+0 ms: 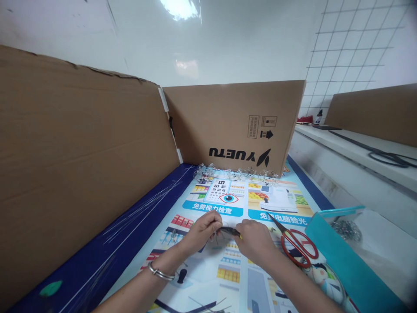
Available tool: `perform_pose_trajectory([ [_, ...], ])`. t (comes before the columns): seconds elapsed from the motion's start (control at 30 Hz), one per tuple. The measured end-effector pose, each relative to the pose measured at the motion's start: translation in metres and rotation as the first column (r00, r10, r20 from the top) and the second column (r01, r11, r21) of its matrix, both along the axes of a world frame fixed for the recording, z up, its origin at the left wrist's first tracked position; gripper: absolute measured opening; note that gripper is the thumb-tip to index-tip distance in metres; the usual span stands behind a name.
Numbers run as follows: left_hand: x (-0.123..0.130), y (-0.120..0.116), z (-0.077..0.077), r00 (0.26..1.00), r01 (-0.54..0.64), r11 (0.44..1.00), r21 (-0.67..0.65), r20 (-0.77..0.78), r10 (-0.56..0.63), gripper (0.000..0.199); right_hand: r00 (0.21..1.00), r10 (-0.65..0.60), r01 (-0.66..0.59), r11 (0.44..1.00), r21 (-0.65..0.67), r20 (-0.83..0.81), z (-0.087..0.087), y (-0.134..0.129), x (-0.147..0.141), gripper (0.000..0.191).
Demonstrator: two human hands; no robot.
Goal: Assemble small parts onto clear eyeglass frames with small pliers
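My left hand (pixel 206 227) is pinched closed on a thin wire (pixel 219 238) above the printed mat. From the right, my right hand (pixel 256 240) is wrapped round a pair of pliers (pixel 230 231) with dark jaws and a bit of yellow at the handle. The jaws point left and meet the wire at my left fingertips; whether they are clamped on it is too small to tell. Right of my right hand lie scissors (pixel 301 248) with red handles, blades toward the far left. Loose straight wires (pixel 208 305) lie at the near edge.
A teal box (pixel 345 256) at the right holds a tangle of small metal pieces (pixel 347 229). Many bent wire pieces (pixel 237 174) line the foot of the back cardboard panel (pixel 202 117). Another cardboard panel (pixel 78 152) stands on the left. A white ledge (pixel 374 152) carries black straps.
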State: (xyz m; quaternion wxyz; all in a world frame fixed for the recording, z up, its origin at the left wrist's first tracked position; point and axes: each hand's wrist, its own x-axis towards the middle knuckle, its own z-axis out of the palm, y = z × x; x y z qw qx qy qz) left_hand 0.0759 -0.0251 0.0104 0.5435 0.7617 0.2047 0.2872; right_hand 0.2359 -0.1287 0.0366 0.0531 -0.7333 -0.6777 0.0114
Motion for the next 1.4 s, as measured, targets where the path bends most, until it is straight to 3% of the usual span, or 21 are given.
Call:
perform_pose_trajectory([
  [0.13, 0.001, 0.003, -0.003, 0.997, -0.030, 0.993, -0.110, 0.067, 0.037, 0.018, 0.999, 0.034, -0.033, 0.999, 0.029, -0.027, -0.001, 0.004, 0.003, 0.024],
  [0.3, 0.001, 0.008, -0.005, 0.989, 0.022, 0.950, -0.313, 0.148, 0.026, 0.019, 0.990, 0.068, -0.063, 0.997, 0.049, -0.127, -0.009, 0.010, 0.010, 0.020],
  [0.4, 0.000, 0.009, -0.006, 0.983, 0.046, 0.930, -0.365, 0.184, 0.024, 0.019, 0.981, 0.056, -0.053, 0.998, 0.021, -0.186, -0.015, 0.012, 0.011, 0.019],
  [0.63, -0.002, 0.009, -0.006, 0.973, 0.101, 0.921, -0.377, 0.232, -0.012, 0.018, 0.961, 0.073, -0.074, 0.997, 0.008, -0.265, -0.018, 0.012, 0.012, 0.021],
  [0.97, -0.004, 0.015, -0.013, 0.930, 0.247, 0.860, -0.446, 0.358, -0.081, 0.024, 0.949, 0.107, -0.102, 0.994, 0.033, -0.295, -0.016, 0.011, 0.009, 0.025],
  [1.23, -0.005, 0.015, -0.011, 0.950, 0.225, 0.862, -0.454, 0.300, -0.090, 0.023, 0.957, 0.098, -0.099, 0.995, 0.007, -0.273, -0.016, 0.010, 0.006, 0.025],
  [1.4, -0.005, 0.012, -0.007, 0.977, 0.149, 0.899, -0.411, 0.203, -0.070, 0.020, 0.974, 0.078, -0.079, 0.997, 0.003, -0.214, -0.015, 0.010, 0.007, 0.021],
])
